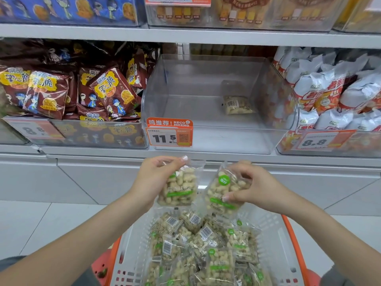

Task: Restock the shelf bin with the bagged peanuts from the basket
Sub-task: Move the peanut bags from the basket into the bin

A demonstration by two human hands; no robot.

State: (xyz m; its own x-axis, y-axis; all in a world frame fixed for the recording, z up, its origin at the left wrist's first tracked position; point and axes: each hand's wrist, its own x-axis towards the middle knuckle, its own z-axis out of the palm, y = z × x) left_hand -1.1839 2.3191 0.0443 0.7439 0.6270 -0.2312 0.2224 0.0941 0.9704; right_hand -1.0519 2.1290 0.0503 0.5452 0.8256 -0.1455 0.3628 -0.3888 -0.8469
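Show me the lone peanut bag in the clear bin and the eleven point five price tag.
lone peanut bag (pixel 237 104), head view, on its barcode face.
price tag (pixel 164 138), head view, on the printed digits.

Clear bin (pixel 206 139) gapes open-topped — just one peanut bag (pixel 238 104) back right.

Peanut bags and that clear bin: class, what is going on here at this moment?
A person is restocking. The left hand grips one bag of peanuts and the right hand grips another bag, both held above the basket, which is full of more bags. The clear shelf bin ahead holds just one bag near its back right. Neither held bag has reached the bin yet.
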